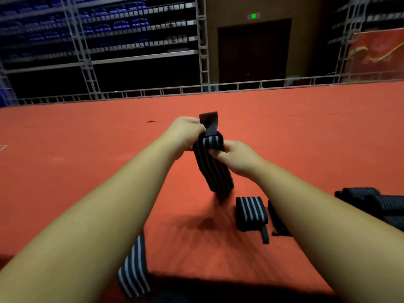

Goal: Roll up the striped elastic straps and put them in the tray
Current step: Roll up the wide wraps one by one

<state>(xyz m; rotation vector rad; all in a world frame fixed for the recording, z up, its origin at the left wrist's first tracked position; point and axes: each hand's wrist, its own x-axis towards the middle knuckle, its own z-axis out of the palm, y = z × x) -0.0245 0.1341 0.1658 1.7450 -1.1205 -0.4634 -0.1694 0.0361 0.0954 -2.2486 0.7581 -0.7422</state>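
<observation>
A: Where is the strap at this moment?
B: The black elastic strap with grey stripes (pixel 215 169) is in the air above the red carpet floor (pixel 87 149), between both hands. Its upper part is a small roll, a plain black end stands up above the roll, and the striped tail hangs down free, apart from the floor.
A: And the hands?
B: The left hand (pixel 188 133) has its fingers curled on the roll from the left side. The right hand (pixel 237 157) pinches the striped face from the right. Both grip the same strap.
A: How to do the rolling well?
B: I think the tail should be under light tension, so each turn lies tight, and the edges should be in line, otherwise the roll becomes a cone. One hand turns, the other guides.
A: Where does it go afterwards?
B: I see no tray. One finished striped roll (pixel 251 211) lies on the floor below, and a dark heap of straps (pixel 376 204) is at the right edge; maybe the tray is there, I cannot tell
</observation>
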